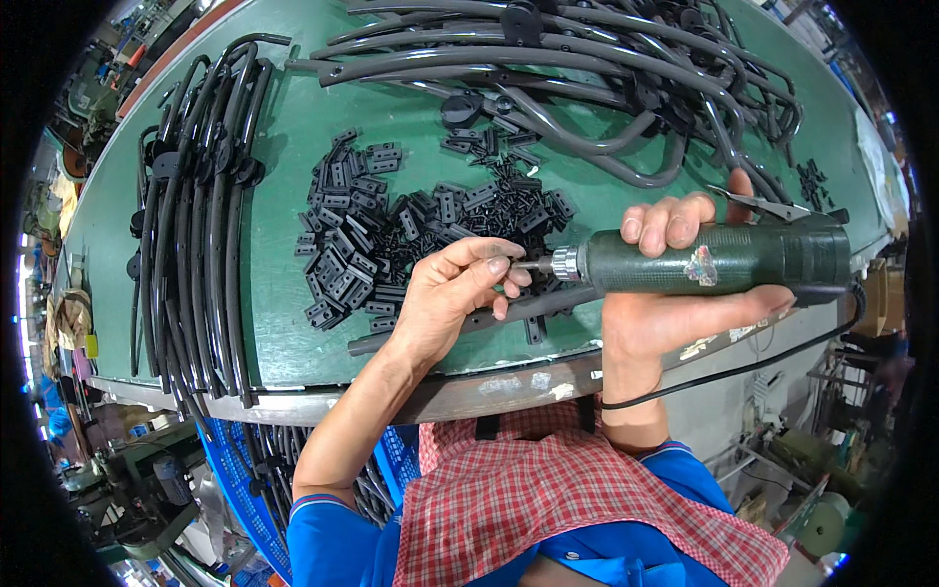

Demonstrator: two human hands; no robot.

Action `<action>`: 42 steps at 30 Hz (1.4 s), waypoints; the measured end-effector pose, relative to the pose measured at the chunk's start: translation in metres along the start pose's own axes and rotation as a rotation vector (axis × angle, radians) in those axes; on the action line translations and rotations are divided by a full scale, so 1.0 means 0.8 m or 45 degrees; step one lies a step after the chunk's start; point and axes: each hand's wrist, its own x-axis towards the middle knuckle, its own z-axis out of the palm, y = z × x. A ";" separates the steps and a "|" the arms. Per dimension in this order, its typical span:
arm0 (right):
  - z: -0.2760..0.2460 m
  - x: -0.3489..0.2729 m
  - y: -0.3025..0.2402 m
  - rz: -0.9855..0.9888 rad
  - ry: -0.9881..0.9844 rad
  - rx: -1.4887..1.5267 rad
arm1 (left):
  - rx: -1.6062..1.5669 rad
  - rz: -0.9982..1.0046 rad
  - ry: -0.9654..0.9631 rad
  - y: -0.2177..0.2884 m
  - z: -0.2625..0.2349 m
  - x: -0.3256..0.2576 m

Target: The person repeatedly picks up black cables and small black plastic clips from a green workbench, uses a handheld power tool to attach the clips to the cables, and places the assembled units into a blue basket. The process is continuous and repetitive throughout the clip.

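My right hand (675,284) grips a dark green electric screwdriver (743,259), held level with its silver chuck pointing left. My left hand (455,289) pinches something small at the bit tip, right in front of the chuck; the piece is hidden by my fingers. Under both hands a black bent tube (469,323) lies across the green table (284,333) near its front edge. A heap of small black plastic brackets (391,230) sits just beyond my left hand.
A row of black bent tubes (196,235) lies along the table's left side. A tangle of more tubes (606,78) fills the far right. The screwdriver's black cord (743,377) hangs over the front edge. A blue crate (245,479) stands below the table.
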 end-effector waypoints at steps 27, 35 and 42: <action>-0.058 -0.015 -0.017 0.492 0.481 0.192 | 0.976 0.212 0.322 0.054 -0.026 0.016; -0.056 -0.029 -0.019 0.604 0.502 0.160 | 2.510 0.708 0.298 0.065 -0.040 0.152; -0.057 -0.038 -0.021 0.679 0.497 0.185 | 1.515 0.476 0.397 0.070 -0.040 0.112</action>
